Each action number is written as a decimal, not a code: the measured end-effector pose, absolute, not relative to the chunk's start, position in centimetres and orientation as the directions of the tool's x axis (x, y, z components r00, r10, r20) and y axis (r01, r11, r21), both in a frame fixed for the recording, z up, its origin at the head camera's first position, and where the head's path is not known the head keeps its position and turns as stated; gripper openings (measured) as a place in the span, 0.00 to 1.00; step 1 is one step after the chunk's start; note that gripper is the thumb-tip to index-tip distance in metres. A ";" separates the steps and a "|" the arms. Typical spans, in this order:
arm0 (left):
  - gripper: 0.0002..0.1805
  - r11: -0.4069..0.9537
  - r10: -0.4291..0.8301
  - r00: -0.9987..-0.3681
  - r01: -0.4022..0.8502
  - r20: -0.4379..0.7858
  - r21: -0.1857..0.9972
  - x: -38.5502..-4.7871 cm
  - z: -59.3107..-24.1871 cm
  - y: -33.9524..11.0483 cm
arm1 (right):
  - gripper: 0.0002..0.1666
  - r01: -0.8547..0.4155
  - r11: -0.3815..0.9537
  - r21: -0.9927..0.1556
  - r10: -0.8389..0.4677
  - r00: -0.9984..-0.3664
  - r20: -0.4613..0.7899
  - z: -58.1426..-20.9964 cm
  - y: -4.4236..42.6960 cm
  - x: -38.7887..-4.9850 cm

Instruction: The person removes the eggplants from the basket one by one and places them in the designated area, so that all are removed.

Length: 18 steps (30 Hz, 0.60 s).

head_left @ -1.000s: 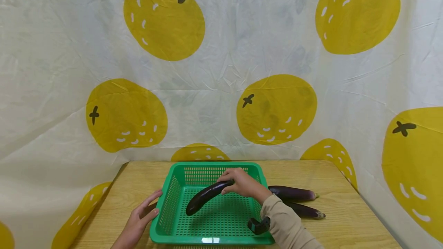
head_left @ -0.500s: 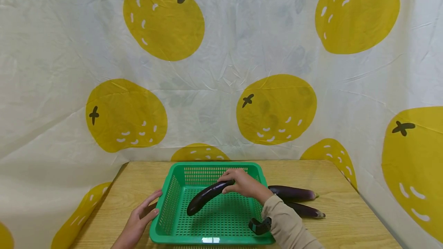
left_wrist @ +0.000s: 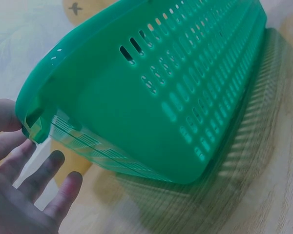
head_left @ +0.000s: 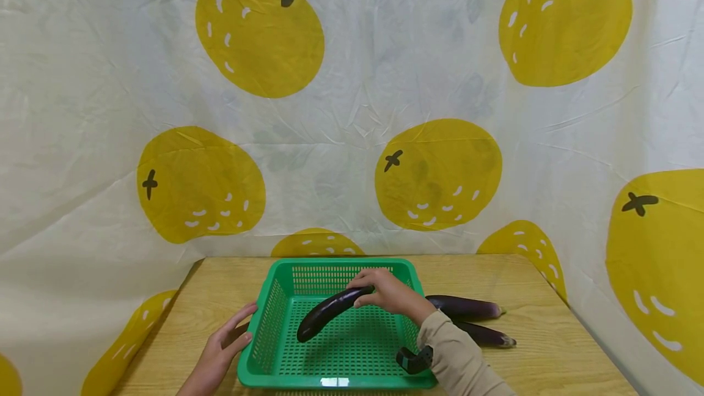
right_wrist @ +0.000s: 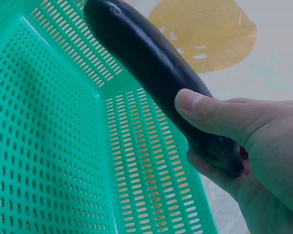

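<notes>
A dark purple eggplant (head_left: 332,310) hangs tilted above the floor of a green plastic basket (head_left: 337,382), its rounded end lower and to the left. My right hand (head_left: 387,292) grips it near its narrow end. In the right wrist view the thumb presses on the eggplant (right_wrist: 146,58) from one side, with fingers partly hidden behind it. At the basket's left side, my left hand (head_left: 222,347) touches the rim with its fingertips. The left wrist view shows that hand (left_wrist: 29,190) with fingers spread, beside the outer wall of the basket (left_wrist: 112,112).
Two more eggplants lie on the wooden table (head_left: 544,304) right of the basket: an upper eggplant (head_left: 464,307) and a lower eggplant (head_left: 486,335), partly covered by my right sleeve (head_left: 456,353). A fruit-printed curtain (head_left: 324,182) hangs behind the table. A black device (head_left: 414,360) sits at my right wrist.
</notes>
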State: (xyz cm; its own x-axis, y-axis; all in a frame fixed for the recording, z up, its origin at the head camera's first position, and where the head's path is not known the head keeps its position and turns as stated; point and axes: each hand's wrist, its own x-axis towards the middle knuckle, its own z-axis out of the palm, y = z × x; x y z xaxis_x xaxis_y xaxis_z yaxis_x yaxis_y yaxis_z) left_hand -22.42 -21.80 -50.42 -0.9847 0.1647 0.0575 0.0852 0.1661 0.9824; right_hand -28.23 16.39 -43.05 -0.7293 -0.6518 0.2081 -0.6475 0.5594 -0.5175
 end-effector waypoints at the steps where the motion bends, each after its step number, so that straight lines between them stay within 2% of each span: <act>1: 0.30 0.167 0.166 -0.984 0.087 0.059 0.982 -22.4 -50.4 -21.8 | 0.22 -0.647 0.559 -0.519 -0.651 -0.730 0.208 -43.0 16.4 -28.2; 18: 0.29 0.176 0.151 -0.987 0.076 0.050 0.981 -22.4 -50.6 -21.9 | 0.22 -0.664 0.545 -0.512 -0.655 -0.718 0.234 -43.1 16.7 -28.1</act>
State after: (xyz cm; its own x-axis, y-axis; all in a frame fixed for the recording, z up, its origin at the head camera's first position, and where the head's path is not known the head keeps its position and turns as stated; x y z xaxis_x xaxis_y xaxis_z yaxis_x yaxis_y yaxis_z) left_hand -22.44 -21.86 -50.63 -0.9873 0.1511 0.0495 0.0762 0.1762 0.9814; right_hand -28.14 16.70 -43.10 -0.7180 -0.6553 0.2345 -0.6643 0.5446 -0.5120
